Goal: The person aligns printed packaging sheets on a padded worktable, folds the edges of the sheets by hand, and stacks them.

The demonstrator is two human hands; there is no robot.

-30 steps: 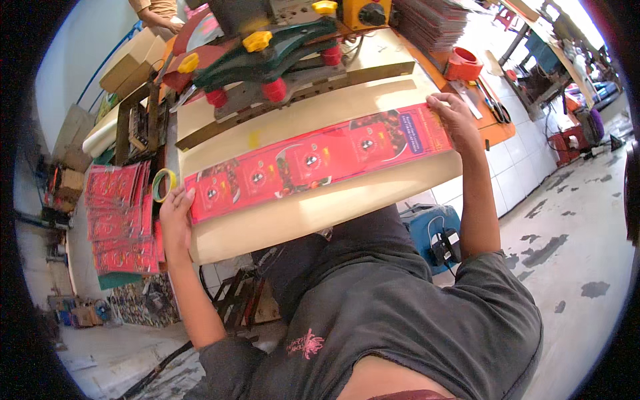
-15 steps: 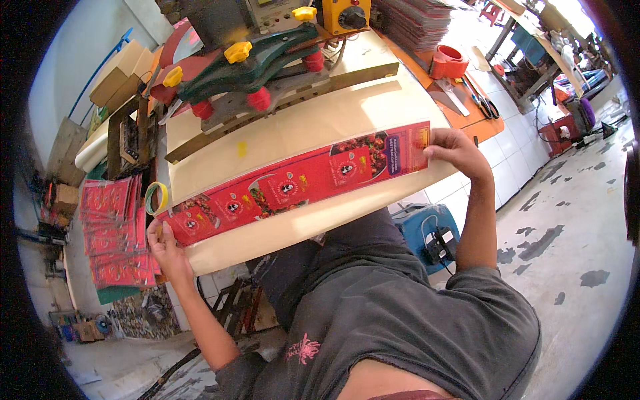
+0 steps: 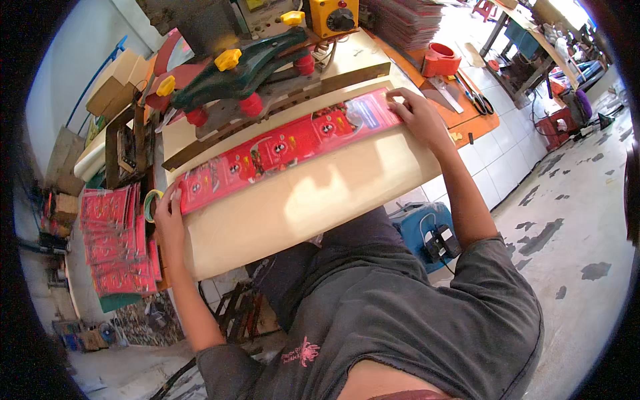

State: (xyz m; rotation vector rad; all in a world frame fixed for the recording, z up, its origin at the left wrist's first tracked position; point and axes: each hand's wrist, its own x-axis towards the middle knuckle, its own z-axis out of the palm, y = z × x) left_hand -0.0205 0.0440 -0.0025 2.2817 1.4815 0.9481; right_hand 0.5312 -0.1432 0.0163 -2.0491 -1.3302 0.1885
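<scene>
A long red printed plastic strip with repeated food pictures lies across a cream-coloured work surface. My left hand grips its left end, and my right hand pinches its right end near the blue printed patch. Both hands are closed, though the left fingertips are partly hidden. Along the far side the strip comes up close to a long dark metal bar. Above that bar stands a dark green machine arm with yellow knobs and red feet.
Stacked red printed packs lie at left beside a tape roll. Right of the surface are a red tape dispenser, a set square and scissors. A yellow control box sits behind.
Both hands have moved away from my body, carrying the strip from the near part of the surface toward the metal bar. A wider part of the cream surface shows in front of it.
</scene>
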